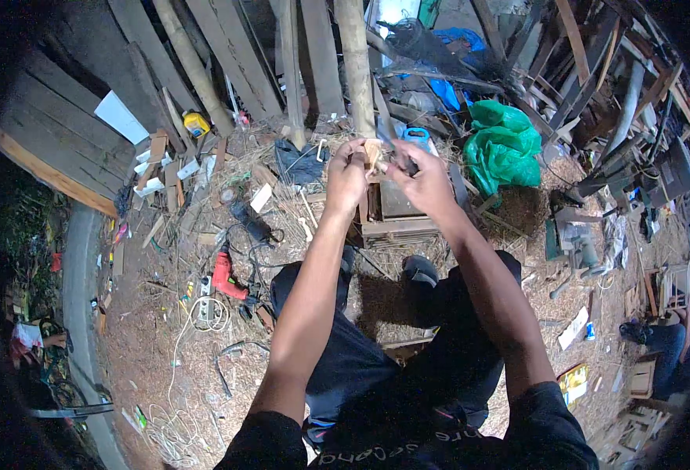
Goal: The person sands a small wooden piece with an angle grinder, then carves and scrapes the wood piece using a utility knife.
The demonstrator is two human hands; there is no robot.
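My left hand (346, 177) grips a small pale piece of wood (373, 152), with its fingers wrapped round the near side. My right hand (425, 178) is closed on a knife, whose grey blade (385, 139) points up beside the wood; most of its handle is hidden in my fingers. Both hands are close together, above a low wooden box (403, 229) between my feet. Whether the blade touches the wood I cannot tell.
A red power drill (226, 276), an angle grinder (252, 223) and a power strip (204, 290) with cords lie at left. A green plastic sheet (503, 149) lies at right. Planks (231, 55) lean behind. Another person (666, 345) sits at far right.
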